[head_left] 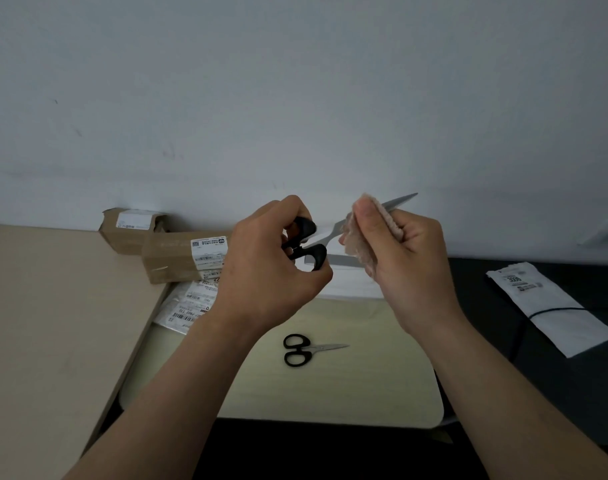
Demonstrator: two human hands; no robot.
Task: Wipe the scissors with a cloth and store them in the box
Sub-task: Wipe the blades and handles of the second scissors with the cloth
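Scissors, big pr w/ black plastic handles & grey steel blades (pixel 319 255), are held in the air above the bench. Blades are spread open: one points up-right, the other runs level to the R.

Grey-white wall (pixel 295 98) fills the top half. Below it is a pale cream bench (pixel 347 386) w/ rounded corners. A beige wood top (pixel 53 306) sits along its L side & a dark surface (pixel 572 375) on the R. Two brown cardboard boxes w/ white labels (pixel 171 261) lie back L by the wall, one in front of the other. White plastic mailer bags w/ barcodes (pixel 188 303) lie just in front of them. A long white labelled bag (pixel 545 306) lies on the dark surface w/ a thin black cable (pixel 555 310) across it.

L hand (pixel 268 258) grips the black handles, fingers curled round them. R hand (pixel 410 251) pinches a pinkish-beige fuzzy cloth (pixel 359 251) round the upper blade, thumb in front; the blade tip sticks out past the cloth.

Small black-handled scissors (pixel 301 349) lie closed on the cream bench, tips to the R, apart from both hands.
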